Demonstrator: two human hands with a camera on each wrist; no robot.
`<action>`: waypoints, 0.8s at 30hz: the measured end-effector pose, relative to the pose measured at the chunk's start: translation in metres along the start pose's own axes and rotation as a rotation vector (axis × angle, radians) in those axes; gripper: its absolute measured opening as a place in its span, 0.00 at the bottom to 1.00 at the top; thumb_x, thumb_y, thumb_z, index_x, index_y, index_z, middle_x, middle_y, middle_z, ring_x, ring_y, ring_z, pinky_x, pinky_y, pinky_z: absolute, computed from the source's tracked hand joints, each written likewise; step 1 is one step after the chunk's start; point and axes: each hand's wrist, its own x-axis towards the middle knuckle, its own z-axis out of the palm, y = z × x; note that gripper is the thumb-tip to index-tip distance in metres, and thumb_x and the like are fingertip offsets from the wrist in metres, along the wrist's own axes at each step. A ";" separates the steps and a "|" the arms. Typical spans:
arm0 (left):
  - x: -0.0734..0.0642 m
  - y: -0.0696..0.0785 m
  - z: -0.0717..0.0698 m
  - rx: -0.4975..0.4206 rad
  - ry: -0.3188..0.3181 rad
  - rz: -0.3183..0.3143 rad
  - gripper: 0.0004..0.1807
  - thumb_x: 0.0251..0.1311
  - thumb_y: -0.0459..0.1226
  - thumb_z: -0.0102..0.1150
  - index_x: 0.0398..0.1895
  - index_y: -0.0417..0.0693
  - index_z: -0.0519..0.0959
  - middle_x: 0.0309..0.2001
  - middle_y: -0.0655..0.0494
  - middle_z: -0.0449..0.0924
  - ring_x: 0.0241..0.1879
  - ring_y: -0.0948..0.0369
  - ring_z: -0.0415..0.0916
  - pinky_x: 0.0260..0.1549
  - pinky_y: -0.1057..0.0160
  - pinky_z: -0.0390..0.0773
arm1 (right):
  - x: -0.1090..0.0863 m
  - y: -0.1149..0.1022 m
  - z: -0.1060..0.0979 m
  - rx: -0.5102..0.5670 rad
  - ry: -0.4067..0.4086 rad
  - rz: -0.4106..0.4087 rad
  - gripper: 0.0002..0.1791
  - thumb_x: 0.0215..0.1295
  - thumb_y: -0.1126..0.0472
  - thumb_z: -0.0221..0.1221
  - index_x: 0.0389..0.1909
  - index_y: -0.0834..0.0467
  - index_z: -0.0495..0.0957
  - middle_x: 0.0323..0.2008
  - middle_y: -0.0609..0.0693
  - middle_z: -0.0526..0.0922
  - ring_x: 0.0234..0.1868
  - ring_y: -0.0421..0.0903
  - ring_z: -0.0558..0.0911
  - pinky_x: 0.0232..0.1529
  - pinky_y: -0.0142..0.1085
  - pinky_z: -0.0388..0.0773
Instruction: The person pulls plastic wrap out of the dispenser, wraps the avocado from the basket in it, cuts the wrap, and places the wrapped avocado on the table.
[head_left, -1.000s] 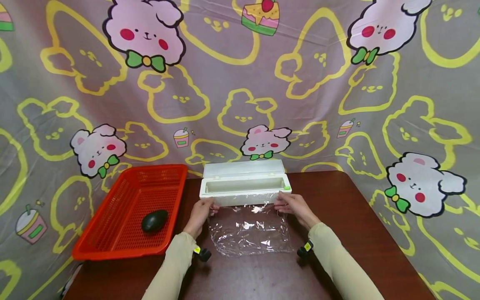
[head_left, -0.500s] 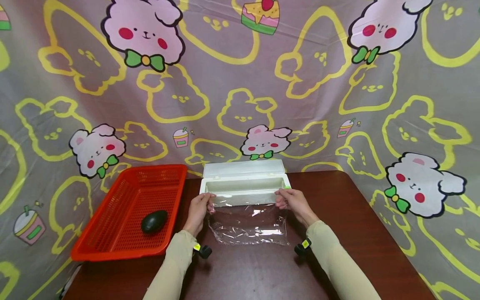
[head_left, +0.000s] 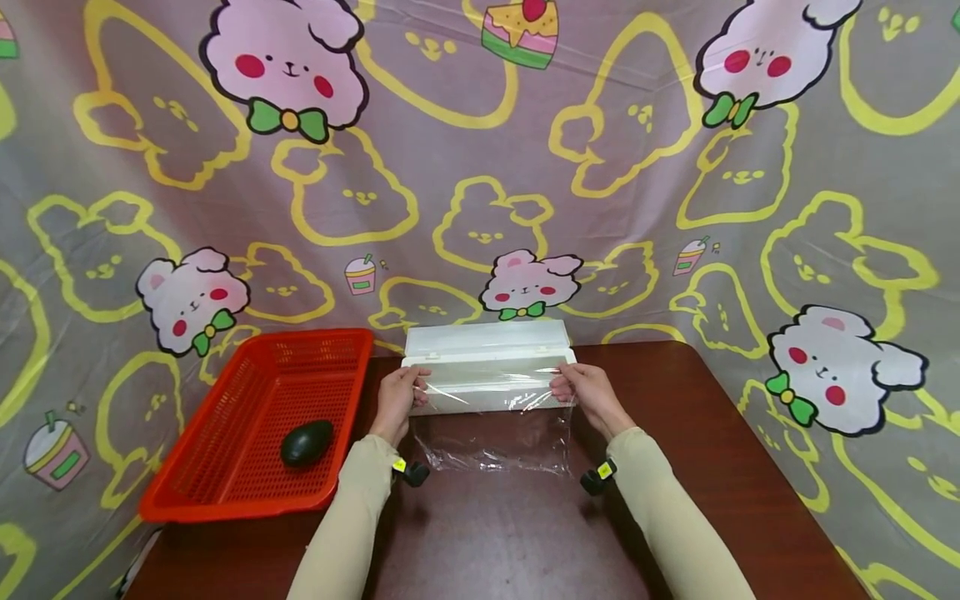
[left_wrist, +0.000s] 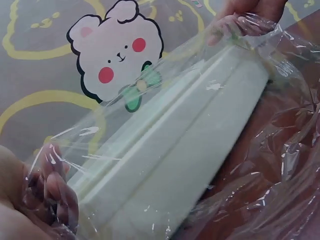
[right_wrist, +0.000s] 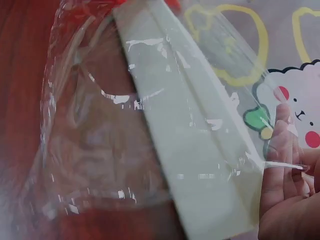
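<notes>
A clear sheet of cling film (head_left: 491, 454) hangs stretched between my two hands, its lower edge loose and crinkled over the table. My left hand (head_left: 396, 402) pinches its top left corner; my right hand (head_left: 592, 396) pinches the top right one. Just behind the sheet stands a long white cling film dispenser (head_left: 487, 338), its lid tipped back. Through the film (left_wrist: 260, 185) in the left wrist view, the dispenser's pale front (left_wrist: 165, 160) shows. The right wrist view has curled fingers (right_wrist: 275, 170) behind the taut film edge.
A red perforated plastic basket (head_left: 225, 510) stands at the left, with a dark green avocado-like oval (head_left: 307, 442) inside. The brown table (head_left: 697, 433) extends to the right and front. A cartoon-printed cloth (head_left: 480, 150) hangs close behind.
Both hands have lifted the film's top edge upward in front of the dispenser. Its lower edge has drawn up and away from the table's front. Basket and dispenser stay put.
</notes>
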 end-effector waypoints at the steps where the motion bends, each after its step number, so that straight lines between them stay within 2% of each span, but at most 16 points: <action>1: 0.002 0.001 0.000 -0.002 0.004 -0.004 0.20 0.80 0.38 0.47 0.49 0.25 0.81 0.21 0.58 0.72 0.15 0.68 0.72 0.18 0.72 0.74 | 0.001 -0.002 0.001 -0.005 0.008 0.002 0.24 0.82 0.59 0.50 0.58 0.79 0.74 0.23 0.44 0.85 0.24 0.36 0.85 0.29 0.28 0.84; 6: 0.007 0.005 0.000 -0.006 0.021 -0.012 0.20 0.80 0.39 0.47 0.48 0.27 0.81 0.21 0.59 0.73 0.14 0.67 0.72 0.17 0.72 0.73 | 0.005 -0.010 0.007 -0.002 0.027 0.018 0.26 0.82 0.56 0.51 0.60 0.79 0.74 0.24 0.44 0.85 0.25 0.35 0.86 0.30 0.28 0.84; 11: 0.011 0.010 0.003 -0.015 0.013 -0.010 0.21 0.81 0.40 0.47 0.48 0.28 0.81 0.22 0.59 0.73 0.15 0.67 0.72 0.17 0.72 0.72 | 0.008 -0.015 0.008 0.050 0.056 0.030 0.25 0.83 0.57 0.50 0.59 0.78 0.74 0.23 0.44 0.84 0.24 0.36 0.86 0.29 0.28 0.84; 18: 0.017 0.015 0.006 -0.037 0.012 0.005 0.23 0.81 0.41 0.46 0.50 0.26 0.80 0.22 0.58 0.72 0.15 0.68 0.72 0.17 0.72 0.73 | 0.010 -0.018 0.009 0.051 0.074 0.029 0.25 0.83 0.56 0.50 0.63 0.75 0.74 0.24 0.44 0.85 0.25 0.36 0.86 0.30 0.27 0.84; 24: 0.020 0.027 0.007 -0.047 0.004 0.030 0.22 0.81 0.40 0.47 0.49 0.26 0.81 0.21 0.58 0.72 0.14 0.68 0.71 0.17 0.72 0.74 | 0.012 -0.028 0.012 0.070 0.084 0.004 0.25 0.82 0.57 0.50 0.63 0.75 0.74 0.23 0.44 0.84 0.23 0.35 0.85 0.26 0.26 0.81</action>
